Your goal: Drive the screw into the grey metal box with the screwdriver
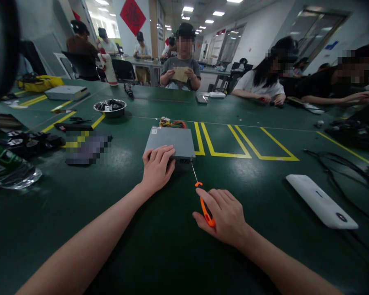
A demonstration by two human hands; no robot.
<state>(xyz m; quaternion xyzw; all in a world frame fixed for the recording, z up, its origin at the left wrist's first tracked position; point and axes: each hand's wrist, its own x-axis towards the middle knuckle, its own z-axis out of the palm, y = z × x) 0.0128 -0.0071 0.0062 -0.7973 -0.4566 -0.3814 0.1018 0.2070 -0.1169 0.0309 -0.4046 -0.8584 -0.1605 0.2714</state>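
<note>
A flat grey metal box (172, 141) with coloured wires (172, 123) at its far end lies on the green table (160, 246). My left hand (156, 168) rests flat on the box's near left corner. My right hand (224, 215) grips an orange-handled screwdriver (205, 209). Its thin shaft (194, 172) points at the near right edge of the box.
A white oblong device (321, 201) lies to the right, with black cables (341, 164) behind it. A metal bowl (110, 107) and dark parts (33, 139) sit at left, a plastic bottle (9, 168) nearer. Several people sit at the far side. Yellow lines mark the table.
</note>
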